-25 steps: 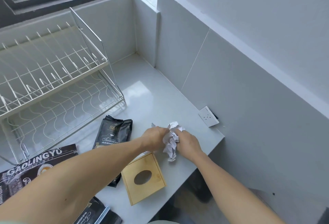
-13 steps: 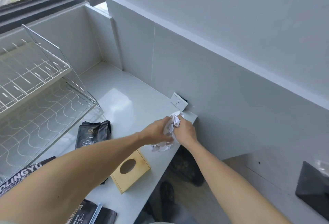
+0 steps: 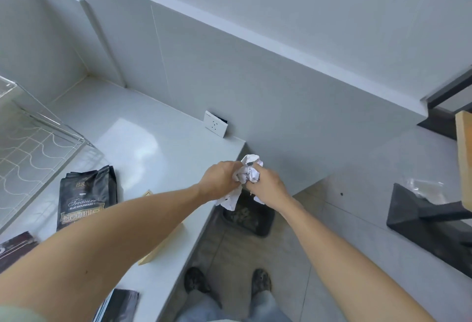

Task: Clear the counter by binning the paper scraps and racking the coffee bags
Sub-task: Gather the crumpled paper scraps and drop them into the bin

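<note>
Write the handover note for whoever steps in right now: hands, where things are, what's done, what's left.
Hands: left hand and right hand both grip the crumpled paper wad, held past the counter edge, above the black bin on the floor.
Things: one black coffee bag lies flat on the counter beside the wire rack; parts of two more dark bags show at the left edge and bottom.
Done: paper gathered.
Left: drop the wad in the bin, rack the bags.

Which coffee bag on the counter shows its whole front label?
The black coffee bag lying beside the dish rack: its front label shows whole. The other two, at the counter's near edge, are cut off by the left arm or the frame.
</note>
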